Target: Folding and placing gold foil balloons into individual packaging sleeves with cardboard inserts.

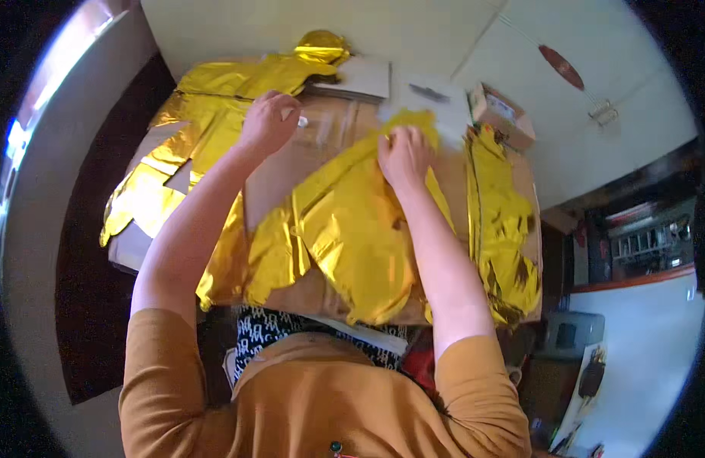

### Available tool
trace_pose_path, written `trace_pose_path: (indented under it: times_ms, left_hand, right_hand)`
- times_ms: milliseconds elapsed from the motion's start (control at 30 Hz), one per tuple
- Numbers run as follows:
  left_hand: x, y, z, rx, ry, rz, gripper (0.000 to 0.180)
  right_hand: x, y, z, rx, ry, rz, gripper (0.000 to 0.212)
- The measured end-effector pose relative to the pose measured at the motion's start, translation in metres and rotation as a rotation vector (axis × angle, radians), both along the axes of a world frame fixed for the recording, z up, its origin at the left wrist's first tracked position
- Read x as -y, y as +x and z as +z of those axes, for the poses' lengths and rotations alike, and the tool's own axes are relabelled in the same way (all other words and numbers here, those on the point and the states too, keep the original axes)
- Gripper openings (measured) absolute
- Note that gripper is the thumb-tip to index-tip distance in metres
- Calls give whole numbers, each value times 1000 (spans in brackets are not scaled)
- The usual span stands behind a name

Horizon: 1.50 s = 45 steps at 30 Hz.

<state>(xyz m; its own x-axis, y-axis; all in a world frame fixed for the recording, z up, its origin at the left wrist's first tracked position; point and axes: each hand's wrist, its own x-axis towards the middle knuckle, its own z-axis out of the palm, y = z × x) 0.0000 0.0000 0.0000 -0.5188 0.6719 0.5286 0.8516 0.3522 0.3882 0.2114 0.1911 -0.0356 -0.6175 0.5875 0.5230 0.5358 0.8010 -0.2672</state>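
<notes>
Before me lies a flat gold foil piece (356,237), shaped like an uninflated foil balloon, spread over a cardboard-topped table. My right hand (407,156) is closed on its upper end with the fingers bent down. My left hand (272,122) is raised over the table's left half, its fingers curled together. By those fingertips is a small white round thing (302,121); whether they grip it I cannot tell. Left of my left arm, more gold foil (207,126) lies in overlapping layers. Another creased gold foil piece (501,221) lies along the right edge.
Brown cardboard (276,179) covers the tabletop. Toward the back are a grey-white flat box (360,80), a rounded gold foil bundle (322,47) and a small open carton (501,114). Pale cabinet doors (597,84) rise behind. A grey bin-like container (574,336) stands at the right.
</notes>
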Motion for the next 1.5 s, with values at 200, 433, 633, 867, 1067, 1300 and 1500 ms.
trace_pose_path:
  times_ms: [200, 433, 633, 867, 1067, 1300, 1500]
  left_hand:
    - [-57, -85, 10, -159, 54, -120, 27]
    - [-124, -129, 12, -159, -509, -278, 25]
    - [-122, -147, -4, 143, -128, -260, 30]
    - [-116, -159, 6, 509, -50, -118, 36]
    - [-99, -140, 15, 170, 26, -74, 27]
    - [-104, -144, 4, -157, -153, -428, 20]
    - [-114, -146, 8, -288, -452, -331, 16]
  right_hand:
    - [-9, 5, -13, 80, 20, 226, 47]
    - [-17, 5, 6, 204, -40, 405, 49]
    - [-34, -24, 32, -5, -120, 454, 38]
    - [-49, -171, 69, -84, -201, 580, 26]
    - [-60, -215, 44, 201, -142, 560, 24]
    - [-71, -216, 27, 125, -90, 630, 22]
    - [-60, -218, 35, -56, -263, 596, 22]
